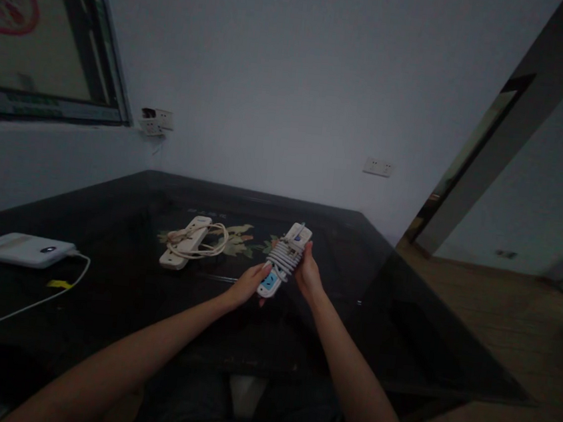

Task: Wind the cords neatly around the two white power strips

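Both of my hands hold a white power strip [300, 233] with blue socket faces, tilted above the dark table. Its grey-white cord [285, 257] is wound in several turns around the middle. My left hand [249, 284] grips the near end, thumb on top beside a blue socket. Around the right side of the strip, by the wound cord, my right hand [309, 272] is closed. To the left, a second white power strip [176, 259] lies on the table, with its loosely coiled cream cord [217, 250] resting over it.
A white power bank [20, 249] with a cable [85, 271] lies at the left of the black glossy table [376, 268], near a yellow scrap [59, 284]. Wall sockets [378, 167] sit behind the table. A window [43, 31] is at upper left; a doorway stands at right.
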### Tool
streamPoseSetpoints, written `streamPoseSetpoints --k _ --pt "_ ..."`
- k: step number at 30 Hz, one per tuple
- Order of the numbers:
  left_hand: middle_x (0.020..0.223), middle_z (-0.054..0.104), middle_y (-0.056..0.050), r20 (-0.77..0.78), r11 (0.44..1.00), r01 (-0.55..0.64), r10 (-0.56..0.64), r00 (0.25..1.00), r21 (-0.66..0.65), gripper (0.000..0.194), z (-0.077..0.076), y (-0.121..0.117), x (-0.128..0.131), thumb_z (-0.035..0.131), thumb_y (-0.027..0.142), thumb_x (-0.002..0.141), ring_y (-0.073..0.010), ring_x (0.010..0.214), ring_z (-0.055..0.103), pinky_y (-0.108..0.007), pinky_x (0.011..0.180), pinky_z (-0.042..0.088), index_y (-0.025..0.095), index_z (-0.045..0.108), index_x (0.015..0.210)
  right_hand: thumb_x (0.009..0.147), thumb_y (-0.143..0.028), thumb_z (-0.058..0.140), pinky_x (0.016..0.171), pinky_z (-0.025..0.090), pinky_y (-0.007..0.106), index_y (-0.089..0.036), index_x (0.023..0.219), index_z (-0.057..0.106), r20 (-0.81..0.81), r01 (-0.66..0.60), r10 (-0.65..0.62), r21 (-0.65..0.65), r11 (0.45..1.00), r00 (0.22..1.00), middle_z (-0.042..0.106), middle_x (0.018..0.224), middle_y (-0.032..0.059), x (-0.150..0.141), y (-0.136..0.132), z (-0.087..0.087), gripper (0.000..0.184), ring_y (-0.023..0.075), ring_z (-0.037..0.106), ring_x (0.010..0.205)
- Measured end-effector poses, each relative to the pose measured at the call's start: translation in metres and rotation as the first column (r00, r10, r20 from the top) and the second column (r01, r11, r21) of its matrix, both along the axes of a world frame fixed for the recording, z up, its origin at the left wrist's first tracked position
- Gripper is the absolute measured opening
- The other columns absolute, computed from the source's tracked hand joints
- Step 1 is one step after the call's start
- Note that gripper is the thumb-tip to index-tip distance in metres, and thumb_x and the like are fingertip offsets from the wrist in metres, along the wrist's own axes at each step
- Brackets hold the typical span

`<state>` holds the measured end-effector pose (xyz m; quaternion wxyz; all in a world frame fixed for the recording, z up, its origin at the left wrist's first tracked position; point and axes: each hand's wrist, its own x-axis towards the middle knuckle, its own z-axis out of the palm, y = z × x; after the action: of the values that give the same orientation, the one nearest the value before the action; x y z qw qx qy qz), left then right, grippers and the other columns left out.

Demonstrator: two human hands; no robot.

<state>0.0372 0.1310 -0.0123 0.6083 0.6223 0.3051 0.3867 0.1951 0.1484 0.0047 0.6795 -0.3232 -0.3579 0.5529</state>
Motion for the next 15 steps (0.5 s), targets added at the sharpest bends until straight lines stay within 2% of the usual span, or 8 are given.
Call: streamPoseSetpoints --k 4,9,15 --pt "0.055 0.058 0.001 0.045 0.995 -0.100 0.099 0.994 0.011 0.059 0.000 0.003 -0.001 0.050 0.071 0.073 -0.0108 0.039 0.051 -0.020 0.035 0.037 0.013 0.053 0.085 0.075 -0.065 0.057 0.089 0.050 0.039 -0.021 0.109 0.061 0.087 -0.080 0.077 0.034 0.996 0.993 0.069 0.110 0.0069 -0.013 -0.006 -0.007 0.056 0.0240 0.061 0.110" --pt "0.052 0.055 0.002 0.070 0.989 -0.150 0.149 0.986 0.014 0.060 0.000 0.007 -0.004 0.044 0.071 0.076 -0.0102 0.036 0.049 -0.019 0.034 0.033 0.013 0.053 0.086 0.067 -0.040 0.076 0.080 0.054 0.036 -0.024 0.107 0.058 0.201 -0.216 0.204 0.037 0.976 0.958 0.070 0.103 0.0032 -0.023 -0.022 -0.002 0.047 0.0227 0.066 0.094" --pt "0.071 0.059 -0.001 -0.016 0.975 -0.139 0.144 0.990 0.174 0.052 -0.007 0.011 -0.004 0.057 0.057 0.076 -0.0116 0.054 0.055 -0.021 0.044 0.044 0.012 0.055 0.100 0.062 -0.027 0.080 0.074 0.055 0.037 -0.021 0.098 0.059 0.103 -0.261 0.259 0.001 0.965 0.960 0.070 0.089 0.0019 -0.024 -0.029 0.003 0.042 0.0214 0.066 0.081"
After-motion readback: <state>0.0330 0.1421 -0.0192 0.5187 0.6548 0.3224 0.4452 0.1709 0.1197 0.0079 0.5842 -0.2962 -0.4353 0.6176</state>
